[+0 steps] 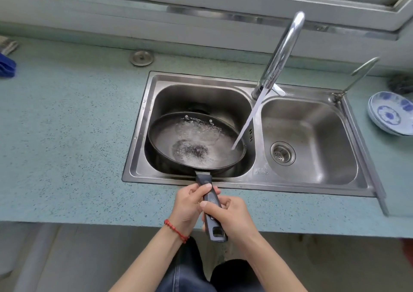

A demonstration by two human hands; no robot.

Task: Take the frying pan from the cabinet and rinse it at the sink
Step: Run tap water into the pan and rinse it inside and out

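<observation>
Blue-patterned plates [390,113] right of sink [355,122]

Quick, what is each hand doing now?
Left hand: grips the frying pan's handle.
Right hand: grips the same handle, nearer its end.

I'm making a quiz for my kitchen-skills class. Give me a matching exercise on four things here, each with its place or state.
1. black frying pan
2. chrome tap
3. blue-and-white plates
4. red bead bracelet

A. on left wrist
B. on counter, right of sink
C. running
D. in left basin, holding water

Pairs: 1-D, 2-C, 3-B, 4-A
</observation>
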